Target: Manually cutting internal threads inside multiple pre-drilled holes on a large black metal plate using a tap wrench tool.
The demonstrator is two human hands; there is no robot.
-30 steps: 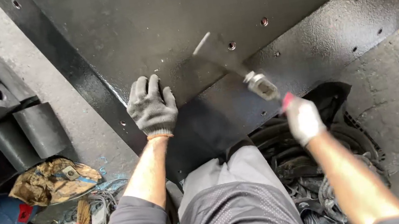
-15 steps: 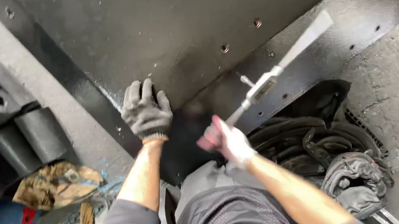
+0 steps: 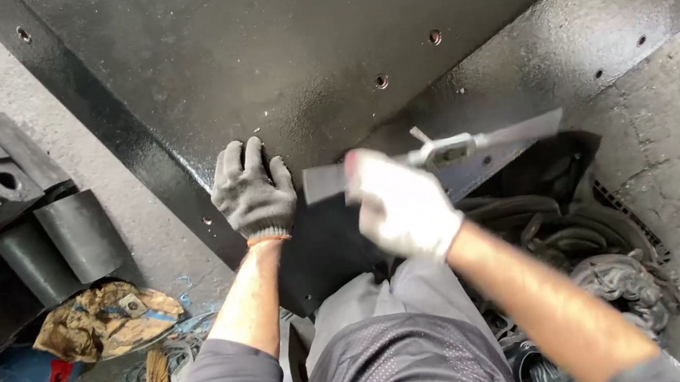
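The right hand [image 3: 402,204], fingers closed around its handle, holds the scraper [image 3: 444,150] lying level across the black metal panel [image 3: 288,43], just right of the flat, spread-fingered left hand [image 3: 253,192].

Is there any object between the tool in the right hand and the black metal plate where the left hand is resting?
Nothing visible does. The right hand holds the long flat metal tool just above the black metal plate. The left hand lies flat on the plate, left of the tool, apart from it.
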